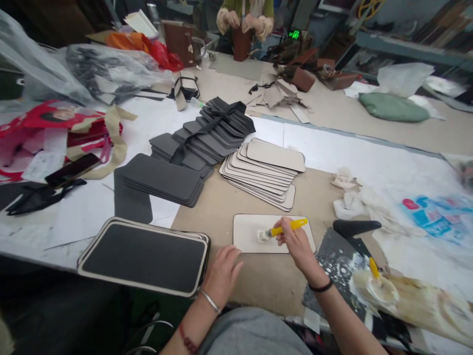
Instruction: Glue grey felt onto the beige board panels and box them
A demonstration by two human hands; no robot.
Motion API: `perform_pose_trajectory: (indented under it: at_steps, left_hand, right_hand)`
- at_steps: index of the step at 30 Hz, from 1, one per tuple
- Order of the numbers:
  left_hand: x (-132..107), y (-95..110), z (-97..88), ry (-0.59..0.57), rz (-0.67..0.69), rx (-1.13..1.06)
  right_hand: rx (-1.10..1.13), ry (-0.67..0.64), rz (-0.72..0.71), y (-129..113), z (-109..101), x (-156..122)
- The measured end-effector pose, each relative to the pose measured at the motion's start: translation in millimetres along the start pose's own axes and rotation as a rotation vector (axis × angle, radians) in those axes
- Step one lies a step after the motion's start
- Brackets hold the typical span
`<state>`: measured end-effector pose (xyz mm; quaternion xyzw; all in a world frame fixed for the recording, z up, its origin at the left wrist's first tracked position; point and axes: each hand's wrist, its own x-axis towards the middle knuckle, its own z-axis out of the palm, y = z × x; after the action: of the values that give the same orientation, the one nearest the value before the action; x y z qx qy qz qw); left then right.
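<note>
A cream rectangular panel [246, 227] with rounded corners and a dark edge lies flat before me. My right hand [295, 242] is closed around a yellow-handled brush [300, 223], its white-smeared bristles resting on the panel's middle. At the panel's left end is my left hand [222, 268], fingers extended and lying flat near the lower corner, holding nothing. Left of that hand sits a stack of black panels with cream borders [144, 256]. Similar cream panels [275, 155] are fanned out behind the one under the brush.
Dark grey panels [162, 177] are piled at centre left. On the right, a tub of white paste [382, 291] holds another yellow-handled tool, beside a paste-spattered grey sheet [334, 254]. A phone [72, 169] lies far left. Across the table, another person's hands [240, 20] hold a brown piece.
</note>
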<state>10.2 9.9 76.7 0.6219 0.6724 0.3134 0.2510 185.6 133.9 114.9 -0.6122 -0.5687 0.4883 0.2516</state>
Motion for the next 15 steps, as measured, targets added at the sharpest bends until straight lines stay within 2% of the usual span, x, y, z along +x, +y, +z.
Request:
perform_pose_trajectory:
  at_steps: [1,3,6,8,11,15]
  left_hand:
    - [0,-2,18.2,-0.007,0.026,0.045]
    - [0,-10,43.5,-0.008,0.049,0.128]
    - [-2,-23,59.4,-0.012,0.06,0.226]
    - [-3,-30,62.4,-0.001,0.084,0.263]
    - [-5,-38,64.5,0.052,0.144,0.301]
    - [-6,-46,67.4,0.109,0.206,0.365]
  right_hand:
    - [0.075,-0.013,0.015,3,5,3]
    - [0.198,-0.044,0.021,6,22,7]
    - [0.312,-0.117,0.043,11,49,12]
    - [0.287,-0.134,0.037,18,56,16]
    - [0.101,-0.04,-0.013,36,40,22]
    - [-0.115,0.15,0.019,67,-22,28]
